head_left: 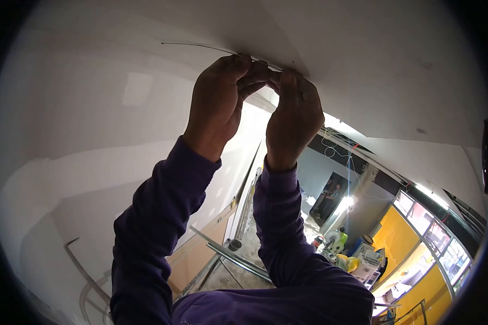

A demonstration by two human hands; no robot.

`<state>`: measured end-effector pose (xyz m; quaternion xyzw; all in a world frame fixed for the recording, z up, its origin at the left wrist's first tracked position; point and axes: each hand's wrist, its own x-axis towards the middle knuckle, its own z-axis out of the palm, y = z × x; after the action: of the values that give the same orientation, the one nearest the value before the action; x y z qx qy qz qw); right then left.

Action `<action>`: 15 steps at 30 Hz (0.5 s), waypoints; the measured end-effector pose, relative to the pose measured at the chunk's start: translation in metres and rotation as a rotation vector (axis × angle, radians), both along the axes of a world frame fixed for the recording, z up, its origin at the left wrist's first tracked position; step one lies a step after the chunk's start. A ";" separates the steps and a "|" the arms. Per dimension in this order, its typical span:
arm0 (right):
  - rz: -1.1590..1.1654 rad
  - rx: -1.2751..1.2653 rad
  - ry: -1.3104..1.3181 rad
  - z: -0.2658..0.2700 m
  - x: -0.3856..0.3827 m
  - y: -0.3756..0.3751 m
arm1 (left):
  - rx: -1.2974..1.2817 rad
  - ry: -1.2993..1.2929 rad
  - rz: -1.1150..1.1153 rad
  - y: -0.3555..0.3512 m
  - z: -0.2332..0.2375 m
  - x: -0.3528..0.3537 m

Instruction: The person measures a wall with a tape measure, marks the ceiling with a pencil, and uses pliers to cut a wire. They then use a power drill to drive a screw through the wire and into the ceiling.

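Both arms are raised overhead to a pale ceiling panel (352,70). My left hand (216,100) is closed, its thumb and fingers pinching a thin dark wire (200,45). One end of the wire sticks out to the left, slightly bent, close under the panel. Beside it, my right hand (295,111) is closed too, with its fingertips near the wire's other stretch by a panel edge. The two hands nearly touch at the fingers. What exactly sits between the right fingertips is hidden by the fingers.
A white wall (92,119) with smoothed patches rises at the left. Below are metal profiles (238,260) and a dark bucket (234,245). Yellow panels and windows (439,238) line the right. Loose white cables (331,146) hang from the ceiling. A person (333,195) stands in a far doorway.
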<state>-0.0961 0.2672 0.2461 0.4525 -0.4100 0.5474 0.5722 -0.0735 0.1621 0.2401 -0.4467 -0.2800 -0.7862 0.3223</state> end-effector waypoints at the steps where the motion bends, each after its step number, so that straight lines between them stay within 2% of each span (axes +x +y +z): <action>1: 0.068 -0.005 -0.020 0.001 -0.003 -0.001 | 0.011 0.005 -0.002 0.001 0.000 -0.001; 4: 0.148 -0.025 -0.007 0.002 -0.008 -0.005 | 0.032 0.025 -0.002 0.003 0.000 -0.002; 10: 0.060 -0.011 -0.008 0.000 -0.004 -0.001 | 0.014 0.053 -0.001 0.003 0.000 -0.006; 15: 0.109 -0.006 0.045 -0.001 -0.010 -0.003 | 0.019 0.117 -0.049 0.001 -0.003 -0.013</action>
<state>-0.1064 0.2641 0.2456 0.4847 -0.3703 0.5686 0.5520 -0.0866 0.1634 0.2369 -0.4957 -0.2423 -0.7689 0.3230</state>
